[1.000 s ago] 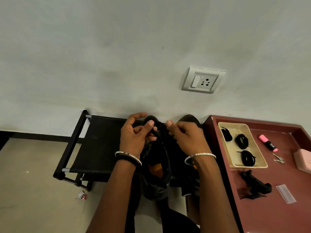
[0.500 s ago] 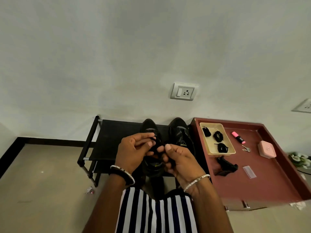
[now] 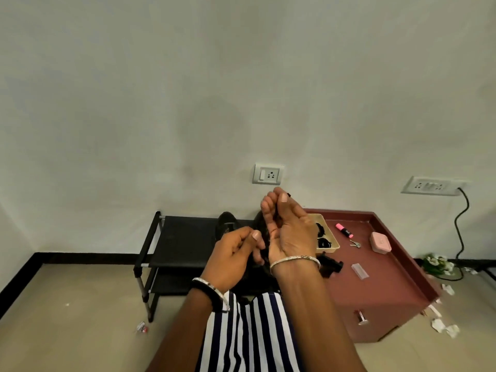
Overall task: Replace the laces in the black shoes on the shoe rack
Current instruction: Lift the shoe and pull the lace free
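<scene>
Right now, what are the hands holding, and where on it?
A black shoelace. The right hand grips it near its tip; the left hand seems to pinch it lower down.

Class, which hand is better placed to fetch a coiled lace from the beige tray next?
Probably the right hand: it is beside the beige plastic tray of black coiled laces, though its fingers grip a black lace. The left hand is farther off, by the black shoe.
</scene>
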